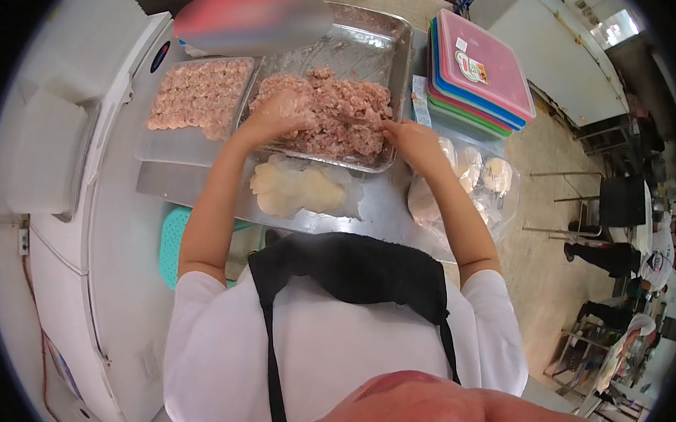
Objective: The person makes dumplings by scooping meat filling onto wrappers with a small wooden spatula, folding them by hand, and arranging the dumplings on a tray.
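A large metal tray (pixel 400 51) holds a mound of raw ground meat (pixel 341 127). My left hand (pixel 283 113) lies against the left part of the meat, its fingers blurred and partly sunk in it. At the tray's right edge, my right hand (pixel 413 140) is closed at the meat. A thin piece seems to run from its fingers into the meat, but I cannot make out what it is. Below the tray, round pale dough wrappers (pixel 299 190) lie on clear plastic. To the left, a clear tray (pixel 170 149) carries rows of meat-filled dumplings (pixel 198 94).
Stacked coloured plastic lids (pixel 490 58) stand right of the metal tray. Plastic-bagged wrappers (pixel 470 173) sit near my right forearm. A turquoise basket (pixel 174 246) is below the table's left side. White freezers flank the space; co-workers (pixel 654 263) stand far right.
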`<state>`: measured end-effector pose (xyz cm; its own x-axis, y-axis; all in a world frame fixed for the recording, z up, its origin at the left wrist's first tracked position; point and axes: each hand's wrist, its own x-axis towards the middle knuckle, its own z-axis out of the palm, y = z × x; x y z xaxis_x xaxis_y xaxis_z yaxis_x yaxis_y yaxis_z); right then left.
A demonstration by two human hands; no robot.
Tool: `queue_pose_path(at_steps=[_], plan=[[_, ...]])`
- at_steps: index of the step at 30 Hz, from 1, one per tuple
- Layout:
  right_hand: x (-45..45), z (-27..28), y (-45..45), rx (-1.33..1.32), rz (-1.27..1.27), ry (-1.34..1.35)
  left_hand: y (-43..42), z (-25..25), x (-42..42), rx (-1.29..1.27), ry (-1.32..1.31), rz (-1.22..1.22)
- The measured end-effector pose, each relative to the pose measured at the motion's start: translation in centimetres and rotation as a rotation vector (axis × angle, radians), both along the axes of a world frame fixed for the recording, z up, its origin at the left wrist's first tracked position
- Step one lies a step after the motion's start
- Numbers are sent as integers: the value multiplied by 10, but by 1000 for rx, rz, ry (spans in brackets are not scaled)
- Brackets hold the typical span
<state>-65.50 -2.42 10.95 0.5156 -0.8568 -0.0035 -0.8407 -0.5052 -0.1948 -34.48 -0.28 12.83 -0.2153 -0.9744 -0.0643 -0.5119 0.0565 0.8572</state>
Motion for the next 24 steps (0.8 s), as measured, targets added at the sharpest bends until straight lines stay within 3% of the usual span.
queue_pose_path(at_steps=[1,3,7,10,14,18,19,22,24], plan=[[-3,8,1,55,-22,56,4,4,3,-118,-25,5],[-12,26,12,82,-52,-197,11,9,8,-350,-63,16],[11,70,44,276,37,-668,16,32,13,-318,20,-165],[49,62,58,369,101,-560,19,45,11,-200,-43,-271],[54,80,53,-112,75,-332,4,18,26,-351,-19,-233],[93,61,71,-261,19,-374,-11,13,50,-425,-10,-294],[93,32,59,-276,30,-459,-8,16,53,-350,-51,-255],[71,3,43,-24,-282,176,7,34,69,-217,-77,-190],[65,-4,56,-50,-338,45,21,39,93,-223,14,-244]])
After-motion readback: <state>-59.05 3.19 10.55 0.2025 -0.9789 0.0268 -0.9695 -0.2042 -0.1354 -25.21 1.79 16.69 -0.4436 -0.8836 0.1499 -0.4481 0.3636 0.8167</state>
